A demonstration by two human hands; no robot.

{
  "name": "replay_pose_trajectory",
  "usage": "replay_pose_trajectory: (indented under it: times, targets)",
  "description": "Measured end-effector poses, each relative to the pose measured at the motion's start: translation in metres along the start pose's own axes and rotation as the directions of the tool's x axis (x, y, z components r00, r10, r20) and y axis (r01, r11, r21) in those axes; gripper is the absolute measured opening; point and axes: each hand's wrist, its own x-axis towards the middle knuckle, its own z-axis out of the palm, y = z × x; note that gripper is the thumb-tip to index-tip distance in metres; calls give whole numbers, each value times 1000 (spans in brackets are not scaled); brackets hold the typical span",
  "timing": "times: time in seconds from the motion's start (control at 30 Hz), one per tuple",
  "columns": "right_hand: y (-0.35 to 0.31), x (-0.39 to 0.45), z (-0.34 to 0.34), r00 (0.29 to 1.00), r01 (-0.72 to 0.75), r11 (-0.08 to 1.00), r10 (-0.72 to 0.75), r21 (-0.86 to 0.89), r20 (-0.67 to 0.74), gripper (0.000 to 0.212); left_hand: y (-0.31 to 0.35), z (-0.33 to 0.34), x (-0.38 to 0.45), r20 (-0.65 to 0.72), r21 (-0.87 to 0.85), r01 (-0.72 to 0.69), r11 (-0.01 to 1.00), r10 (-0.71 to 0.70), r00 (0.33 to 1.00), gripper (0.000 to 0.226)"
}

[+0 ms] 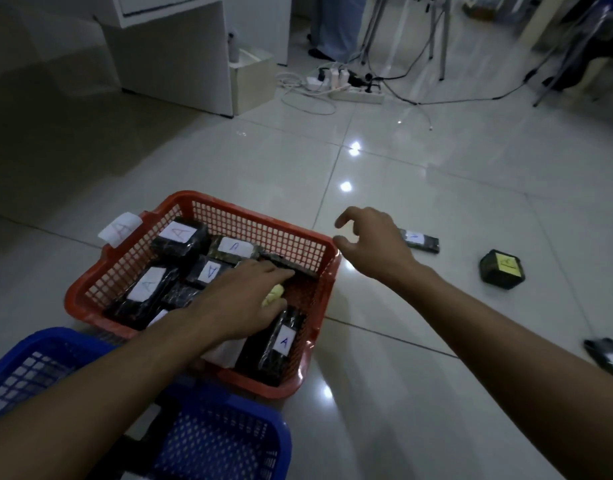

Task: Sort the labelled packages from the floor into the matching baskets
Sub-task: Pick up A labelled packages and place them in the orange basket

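Packages marked A fill most of the red basket [208, 299], which carries a paper tag A [119, 229] on its far-left rim; the matching letters explain why they lie there. My left hand [242, 299] reaches down into this basket, palm down, fingers pressed over a package with a yellow label [274, 295]. Whether the fingers grip it or have let it go, I cannot tell; the hand covers most of it. Judgement: this is the placing step for that item.

My right hand [371, 244] hovers above the floor beyond the basket's right corner, fingers spread and curled, holding nothing. It points toward a flat dark package [421, 242] lying on the tiles just behind it, probably the next pick. Its label is too blurred to read.

Two more items remain on the floor: a small dark box with a yellow A label [502, 269] further right, and a blurred package [608, 358] at the right edge. The blue basket [222, 441] sits nearest to me, touching the red one.
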Motion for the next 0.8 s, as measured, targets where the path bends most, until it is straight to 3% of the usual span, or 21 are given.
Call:
replay_pose_trajectory:
  times: [0.3,0.43,0.67,0.8]
  targets:
    - [142,-14,-12,930,-366,931,366,13,-33,45,65,-3,91,-124,5,-164,987,163,979,48]
    - [194,-14,-3,910,-413,910,412,-13,-45,48,107,14,155,-41,73,-203,976,207,978,49]
    - [242,5,25,901,-431,898,434,91,-16,58,153,53,250,84,111,-152,982,143,986,52]
    - [246,12,39,902,-398,899,420,185,-98,56,156,71,299,215,130,-135,982,105,971,69]
